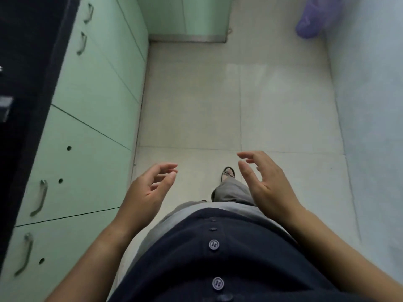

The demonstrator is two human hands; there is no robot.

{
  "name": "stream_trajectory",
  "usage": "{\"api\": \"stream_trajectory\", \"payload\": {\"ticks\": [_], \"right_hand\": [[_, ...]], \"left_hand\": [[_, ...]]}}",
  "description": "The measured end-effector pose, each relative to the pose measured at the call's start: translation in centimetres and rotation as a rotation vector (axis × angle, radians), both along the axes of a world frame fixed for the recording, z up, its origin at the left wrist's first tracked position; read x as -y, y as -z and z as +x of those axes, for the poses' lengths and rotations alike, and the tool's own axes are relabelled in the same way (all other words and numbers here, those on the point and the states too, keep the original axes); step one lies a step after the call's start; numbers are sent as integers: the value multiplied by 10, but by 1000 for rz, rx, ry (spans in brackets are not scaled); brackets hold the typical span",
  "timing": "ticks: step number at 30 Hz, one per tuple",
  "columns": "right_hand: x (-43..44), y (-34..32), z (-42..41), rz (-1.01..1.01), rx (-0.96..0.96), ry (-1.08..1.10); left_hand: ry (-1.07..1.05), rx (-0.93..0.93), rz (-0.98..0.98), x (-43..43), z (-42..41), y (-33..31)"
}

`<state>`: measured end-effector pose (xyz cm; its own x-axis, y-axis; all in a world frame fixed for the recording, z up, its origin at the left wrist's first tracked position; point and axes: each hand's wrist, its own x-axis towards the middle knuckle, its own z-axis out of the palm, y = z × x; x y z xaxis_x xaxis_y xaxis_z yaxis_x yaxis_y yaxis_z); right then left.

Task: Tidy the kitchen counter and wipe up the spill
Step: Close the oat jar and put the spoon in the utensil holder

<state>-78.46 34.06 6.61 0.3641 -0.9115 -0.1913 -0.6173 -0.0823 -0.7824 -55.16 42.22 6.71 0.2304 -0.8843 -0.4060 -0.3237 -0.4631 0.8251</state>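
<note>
Both hands hang empty over the floor in the lower half of the frame: the left hand (150,188) is loosely curled with the palm turned inward, the right hand (265,182) has its fingers spread and slack, and neither touches anything. No cloth, sponge or towel is in either of them.

The kitchen counter (26,62) shows only as a dark strip along the left edge of the frame, above the pale green cabinet doors (93,101). Its top is almost entirely out of view, and the spill cannot be seen anywhere on it. A small grey object (5,106) at the far left edge is too cut off to identify.

The main risk, as I judge it, is starting with nothing to wipe with: a bare hand would only spread the liquid or push it over the counter edge and down the cabinet fronts. With the gaze on the tiled floor (218,105) and not on the counter, a blind reach to the left could knock over whatever stands there. A purple plastic bag (316,18) hangs at the upper right, well away from both hands
</note>
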Motion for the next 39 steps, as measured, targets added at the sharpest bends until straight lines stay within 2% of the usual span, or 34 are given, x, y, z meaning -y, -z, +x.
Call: {"api": "stream_trajectory", "payload": {"ticks": [7,16,22,27,35,39], "right_hand": [[130,11,67,8,-14,-186],[309,-10,173,-90,-22,-471],[361,-9,275,-47,-20,-668],[405,-4,382,-87,-4,-790],[461,-21,557,-175,2,-912],[474,-26,632,-184,-2,-990]], "left_hand": [[-180,-8,24,87,49,9],[-386,-38,-56,235,108,-6],[-539,9,-20,269,177,-2],[-685,5,-51,301,260,9],[-749,41,-149,349,422,-6],[-744,165,-78,358,492,0]]}}
